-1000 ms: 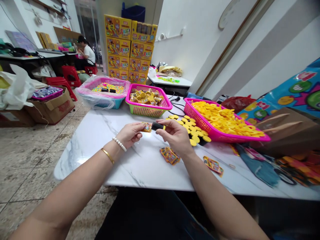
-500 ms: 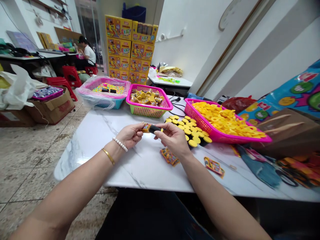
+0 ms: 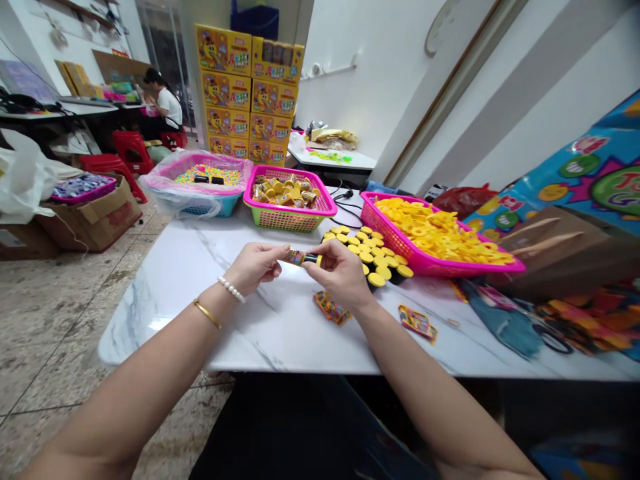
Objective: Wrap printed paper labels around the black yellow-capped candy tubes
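Note:
Both my hands meet over the white marble table (image 3: pixel 210 267), pinching one small black cylinder with a colourful printed label (image 3: pixel 301 257) between them. My left hand (image 3: pixel 255 265), with a pearl and a gold bracelet at the wrist, grips its labelled end. My right hand (image 3: pixel 343 272) closes on the other end, beside a yellow cap. Just past my right hand stands a cluster of yellow-capped black pieces (image 3: pixel 367 255). Two small stacks of printed labels (image 3: pixel 331 308) (image 3: pixel 417 323) lie flat on the table near my right wrist.
A pink basket of yellow rings (image 3: pixel 440 243) sits at the right, a pink-and-green basket of labelled pieces (image 3: pixel 289 197) behind, and a bag-lined bin of coloured bits (image 3: pixel 200 181) to its left. Yellow cartons (image 3: pixel 247 93) are stacked beyond. A person (image 3: pixel 163 107) sits far left.
My hands have drawn closer together on the cylinder, with the label now sitting further over its black body. The view has shifted slightly right.

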Demonstrator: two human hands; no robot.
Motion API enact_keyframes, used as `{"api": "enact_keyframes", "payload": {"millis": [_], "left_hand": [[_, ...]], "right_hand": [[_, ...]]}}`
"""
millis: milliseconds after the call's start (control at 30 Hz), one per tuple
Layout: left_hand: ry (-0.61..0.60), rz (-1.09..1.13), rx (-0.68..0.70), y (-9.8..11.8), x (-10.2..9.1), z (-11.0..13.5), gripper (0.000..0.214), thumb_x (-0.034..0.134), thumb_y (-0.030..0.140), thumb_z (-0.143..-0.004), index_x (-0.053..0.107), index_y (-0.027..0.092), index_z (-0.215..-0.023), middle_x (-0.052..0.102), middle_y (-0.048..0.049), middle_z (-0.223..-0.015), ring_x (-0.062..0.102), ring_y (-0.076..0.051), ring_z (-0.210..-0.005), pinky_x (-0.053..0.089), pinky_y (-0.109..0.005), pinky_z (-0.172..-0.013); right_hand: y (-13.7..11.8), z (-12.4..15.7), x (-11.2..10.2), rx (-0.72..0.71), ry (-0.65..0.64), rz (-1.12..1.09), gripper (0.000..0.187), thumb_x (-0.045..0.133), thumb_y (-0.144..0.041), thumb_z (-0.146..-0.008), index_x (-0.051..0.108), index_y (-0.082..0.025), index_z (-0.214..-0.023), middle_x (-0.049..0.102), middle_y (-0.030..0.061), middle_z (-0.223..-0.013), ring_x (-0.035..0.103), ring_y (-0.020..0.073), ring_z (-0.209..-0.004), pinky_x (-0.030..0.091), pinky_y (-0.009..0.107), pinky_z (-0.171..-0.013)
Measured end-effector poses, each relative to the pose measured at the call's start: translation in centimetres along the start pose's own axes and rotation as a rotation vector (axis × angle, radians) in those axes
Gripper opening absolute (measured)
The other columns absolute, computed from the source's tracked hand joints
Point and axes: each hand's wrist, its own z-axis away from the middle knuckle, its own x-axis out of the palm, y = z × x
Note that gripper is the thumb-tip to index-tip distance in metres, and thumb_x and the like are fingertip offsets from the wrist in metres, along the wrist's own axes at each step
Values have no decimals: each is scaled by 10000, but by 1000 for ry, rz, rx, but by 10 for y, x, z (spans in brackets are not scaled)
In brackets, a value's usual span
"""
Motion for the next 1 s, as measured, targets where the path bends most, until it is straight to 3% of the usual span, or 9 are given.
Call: {"api": "enact_keyframes", "payload": {"millis": [167, 300, 367, 467, 600, 767, 900, 1000], "left_hand": [[62, -79, 112, 3, 2, 1, 442, 814, 471, -644, 738, 77, -829, 484, 26, -450, 378, -54, -417, 207, -192, -403], [173, -43, 153, 4, 0, 1, 489, 869, 450, -572, 691, 126, -892, 625, -10, -704, 508, -68, -534, 317, -177, -430], [42, -31, 84, 4, -3, 0, 538, 889, 437, -548, 673, 140, -941, 661, -35, -822, 574, -92, -605, 390, -189, -468], [-144, -16, -38, 3, -8, -2, 502, 895, 413, -558, 667, 106, -883, 653, -48, -767, 578, -90, -594, 427, -199, -504], [-98, 46, -58, -2, -11, -6, 446, 907, 335, -563, 646, 97, -836, 648, -38, -713, 557, -65, -559, 432, -187, -519], [-123, 85, -122, -3, -13, -7, 490, 922, 341, -528, 639, 123, -864, 665, -36, -750, 587, -86, -557, 464, -218, -533], [-184, 82, -126, -1, -15, -7, 512, 912, 375, -542, 694, 127, -933, 680, -54, -820, 622, -107, -629, 480, -240, -586], [-195, 35, -66, -4, -12, -8, 436, 910, 340, -549, 719, 90, -852, 663, -48, -738, 592, -88, -618, 459, -231, -611]], "right_hand": [[4, -3, 3, -1, -36, -294, 329, 794, -393, -703, 564, -254, -892, 581, -17, -749, 568, 145, -648, 460, 271, -538], [4, -2, 4, -26, -30, -324, 399, 832, -388, -678, 554, -261, -934, 599, -8, -830, 576, 141, -674, 489, 278, -566], [4, -1, 5, -48, -57, -263, 396, 833, -366, -686, 568, -256, -960, 602, -15, -818, 564, 129, -653, 493, 275, -574], [2, 0, 5, -103, -90, -189, 340, 796, -334, -731, 623, -245, -1010, 609, 5, -894, 587, 126, -707, 526, 282, -636], [-1, -2, 2, -149, -75, -203, 264, 745, -318, -767, 690, -254, -1018, 582, 38, -1059, 616, 130, -802, 575, 302, -728], [-3, -1, -1, -149, -64, -97, 351, 762, -291, -750, 669, -250, -1085, 658, 34, -985, 656, 162, -819, 592, 342, -771], [-3, 1, -1, -209, -76, -123, 263, 721, -252, -790, 665, -236, -1046, 677, 43, -1016, 672, 187, -891, 589, 380, -840], [-2, 1, 2, -250, -92, -100, 209, 701, -249, -809, 669, -235, -1015, 676, 45, -1030, 669, 189, -916, 584, 385, -870]]}}
